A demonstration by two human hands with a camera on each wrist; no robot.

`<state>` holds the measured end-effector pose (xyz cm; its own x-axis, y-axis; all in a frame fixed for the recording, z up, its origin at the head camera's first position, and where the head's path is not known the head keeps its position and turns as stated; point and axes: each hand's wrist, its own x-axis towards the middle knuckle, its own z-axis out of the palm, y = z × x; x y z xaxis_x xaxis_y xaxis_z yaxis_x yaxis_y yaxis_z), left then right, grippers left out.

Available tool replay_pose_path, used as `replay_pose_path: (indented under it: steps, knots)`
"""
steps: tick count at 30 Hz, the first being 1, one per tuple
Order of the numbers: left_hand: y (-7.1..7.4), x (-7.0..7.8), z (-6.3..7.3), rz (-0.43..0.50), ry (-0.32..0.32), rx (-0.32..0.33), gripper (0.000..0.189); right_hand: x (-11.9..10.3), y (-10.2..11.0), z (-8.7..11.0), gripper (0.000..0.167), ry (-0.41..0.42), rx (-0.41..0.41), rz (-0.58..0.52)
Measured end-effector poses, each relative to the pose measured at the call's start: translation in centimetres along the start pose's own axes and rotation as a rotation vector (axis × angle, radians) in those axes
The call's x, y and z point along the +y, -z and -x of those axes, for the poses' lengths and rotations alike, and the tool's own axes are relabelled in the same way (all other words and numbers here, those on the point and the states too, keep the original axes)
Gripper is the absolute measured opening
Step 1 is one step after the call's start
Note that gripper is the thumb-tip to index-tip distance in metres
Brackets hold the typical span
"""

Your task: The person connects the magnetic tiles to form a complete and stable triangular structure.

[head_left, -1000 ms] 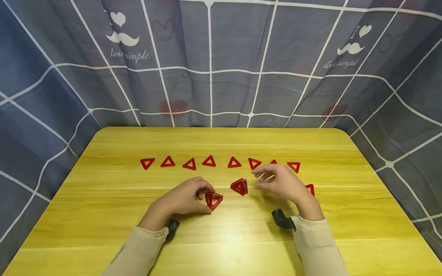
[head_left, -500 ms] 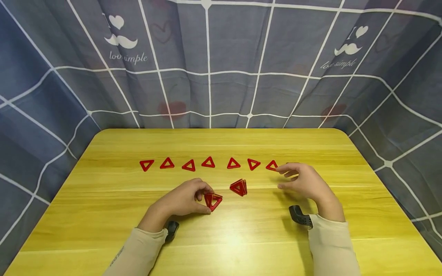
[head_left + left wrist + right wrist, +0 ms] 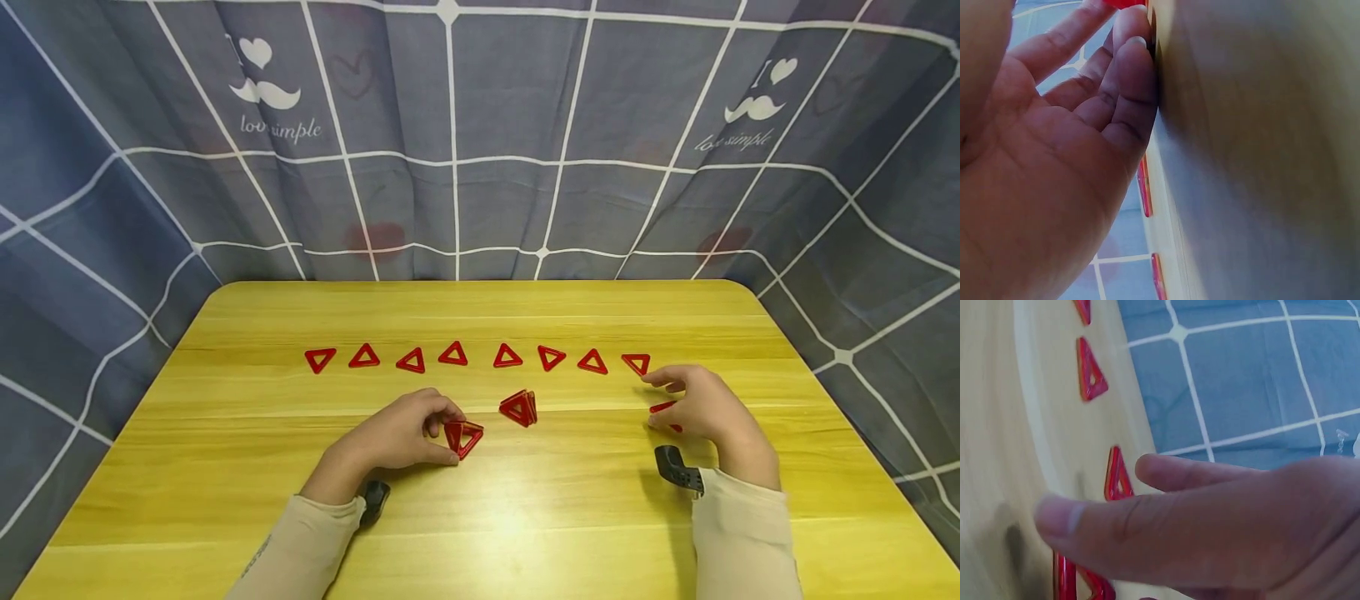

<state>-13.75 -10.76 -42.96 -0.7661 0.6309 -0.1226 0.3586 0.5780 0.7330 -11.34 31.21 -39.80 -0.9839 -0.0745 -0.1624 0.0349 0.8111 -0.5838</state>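
Near the middle of the table, my left hand [image 3: 408,429] holds a few joined red triangular magnetic tiles [image 3: 453,433] between thumb and fingers. In the left wrist view only a red edge [image 3: 1127,2] of them shows at the top. A small red pyramid [image 3: 529,407] of such tiles stands just to their right. My right hand [image 3: 708,404] is over a loose red triangular tile [image 3: 662,407], which it partly hides. Thumb and fingers are spread apart there; in the right wrist view the thumb overlaps the tile [image 3: 1065,578]. Close to the index fingertip lies the rightmost row tile [image 3: 637,363].
Several more red triangular tiles lie flat in a row across the table [image 3: 480,525], from the left tile [image 3: 320,360] rightward, beyond both hands. A grey-blue checked curtain [image 3: 495,200] surrounds the back and sides. Black wrist cameras [image 3: 678,469] sit below each hand.
My right hand has moved right from beside the pyramid, past the row's right end, to the loose tile. My left hand has stayed in place with its tiles.
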Motion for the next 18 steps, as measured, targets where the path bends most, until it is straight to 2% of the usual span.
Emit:
replay_pose_path:
  steps: [7,18]
  knots:
    - [0.0,0.0,0.0,-0.008,0.008,-0.002,0.041,0.7,0.1,0.0,0.055,-0.079,-0.029,0.024]
    - [0.0,0.2,0.2,-0.01,0.009,-0.001,0.042,1.6,0.2,0.1,0.041,-0.089,-0.044,0.028]
